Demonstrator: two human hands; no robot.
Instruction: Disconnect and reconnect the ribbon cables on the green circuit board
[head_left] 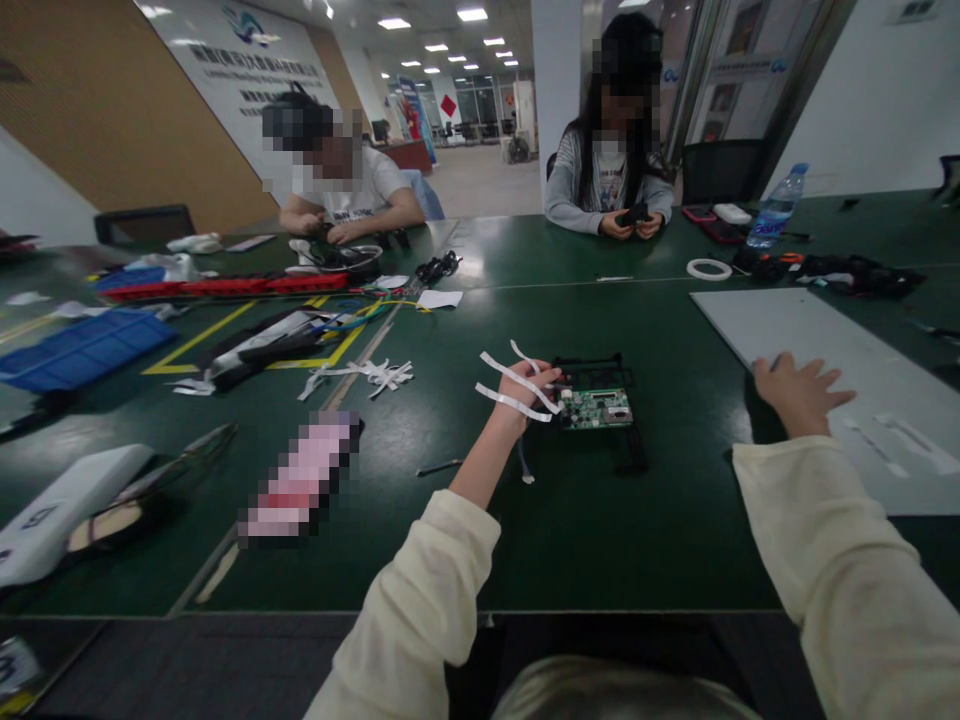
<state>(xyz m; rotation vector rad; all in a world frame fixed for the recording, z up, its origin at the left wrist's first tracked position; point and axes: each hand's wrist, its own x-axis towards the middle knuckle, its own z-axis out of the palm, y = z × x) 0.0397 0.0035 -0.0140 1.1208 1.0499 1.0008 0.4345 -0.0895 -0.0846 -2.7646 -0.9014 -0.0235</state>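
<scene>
My left hand (523, 388) is closed at the left edge of a black frame (630, 450) that carries a green circuit board (598, 408). Its fingertips seem to pinch that edge, though the exact grip is partly hidden. Several white strips (514, 402) lie across the back of this hand and stick out to the left. Short cables (526, 465) hang below it. To the right, my right hand (801, 392) is open with fingers spread over the left edge of a grey board (795, 325). White strips (911, 440) lie on that board.
A bundle of white strips (382, 375) and a pink phone-like object (304, 475) lie to the left. Beyond are a blue basket (86, 345), a roll of white tape (709, 269) and a water bottle (778, 208). Two people sit across the green table (540, 540).
</scene>
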